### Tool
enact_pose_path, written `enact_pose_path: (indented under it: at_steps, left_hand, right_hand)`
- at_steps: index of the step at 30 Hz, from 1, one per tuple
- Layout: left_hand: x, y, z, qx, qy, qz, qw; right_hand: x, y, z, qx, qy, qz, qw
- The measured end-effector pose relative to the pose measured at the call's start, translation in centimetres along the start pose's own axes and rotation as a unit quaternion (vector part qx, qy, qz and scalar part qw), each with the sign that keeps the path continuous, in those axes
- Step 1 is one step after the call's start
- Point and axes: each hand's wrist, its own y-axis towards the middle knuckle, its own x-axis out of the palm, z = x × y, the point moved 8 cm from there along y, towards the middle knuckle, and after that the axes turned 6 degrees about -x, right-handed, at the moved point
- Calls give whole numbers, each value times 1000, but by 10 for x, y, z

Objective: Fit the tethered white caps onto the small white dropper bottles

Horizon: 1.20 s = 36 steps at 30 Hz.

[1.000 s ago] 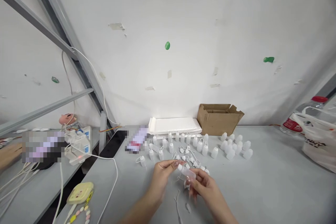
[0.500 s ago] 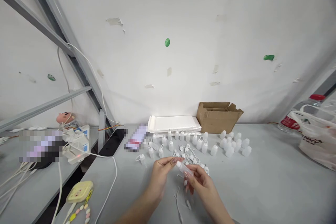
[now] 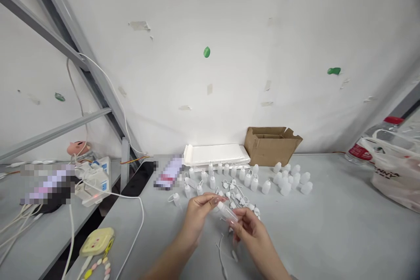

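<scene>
A small translucent squeeze bottle (image 3: 229,213) with a white top is held tilted above the table, its top pointing up and left. My right hand (image 3: 252,231) is closed around the lower part of its body. At the other end, my left hand (image 3: 201,211) pinches at the white cap with thumb and forefinger. Just beyond my hands lies a pile of loose white caps with strap loops (image 3: 233,192). Several capped bottles (image 3: 254,183) stand behind them. White tubing pieces (image 3: 222,253) lie beneath my hands, partly hidden by the right one.
Several uncapped bottles (image 3: 285,186) stand in a cluster at the right. White padded envelopes (image 3: 215,154) and an open cardboard box (image 3: 271,148) sit against the wall. A plastic bag (image 3: 395,179) is far right. A yellow case (image 3: 97,241) and white cable (image 3: 139,223) lie left.
The bottle has turned slightly in my hands, and its clear body shows more plainly. Both hands keep their hold. The view has shifted a little.
</scene>
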Motion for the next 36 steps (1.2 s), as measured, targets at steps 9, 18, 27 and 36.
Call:
enact_pose_path:
  at_steps: [9,18,27,36]
  left_hand:
    - [1,2,-1,6,-6,-16,1000]
    - [5,-1,-4,4,7,-17,1000]
    - [12,1,-16,-62,-83,-22,994]
    - [12,2,-32,-165,-208,-67,962]
  right_hand:
    - [24,-10,14,114,93,-133,980]
    - [16,-7,3,92,100,-125,983]
    - [-9,10,-4,-13,-35,-31,999]
    - [-49,2,-30,-208,-305,183,911]
